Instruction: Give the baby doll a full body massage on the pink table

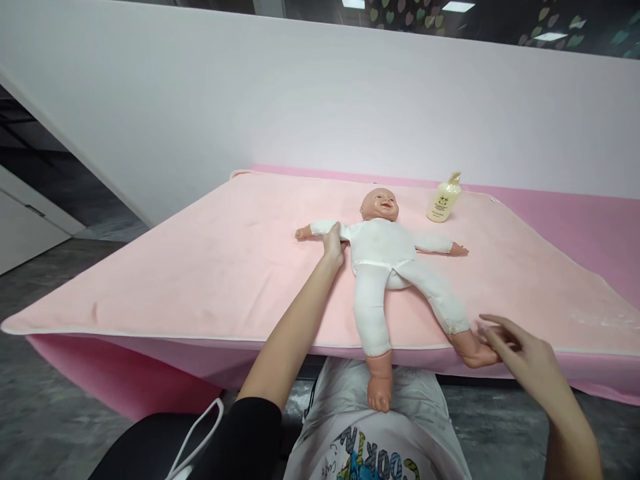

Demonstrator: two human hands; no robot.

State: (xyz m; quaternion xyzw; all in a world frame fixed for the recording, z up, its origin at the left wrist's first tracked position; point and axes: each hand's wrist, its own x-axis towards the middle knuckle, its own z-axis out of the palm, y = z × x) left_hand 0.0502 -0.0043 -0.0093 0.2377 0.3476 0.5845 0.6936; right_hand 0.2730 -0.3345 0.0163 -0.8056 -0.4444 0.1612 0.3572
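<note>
A baby doll [383, 243] with a white cloth body lies on its back on a pink blanket [210, 267], its legs toward me and one foot over the table's front edge. My left hand [333, 245] is closed around the doll's upper arm on the left side. Near the doll's foot on the right is my right hand [523, 357], its fingers apart and slightly curled, with nothing visible in them. Whether its fingertips touch the foot, I cannot tell.
A pale yellow pump bottle [443, 199] stands on the blanket behind the doll's right-side arm. A white wall panel [350, 93] rises along the back. Pink cloth [125, 373] hangs over the table's front edge. Grey floor [45, 413] shows at the left.
</note>
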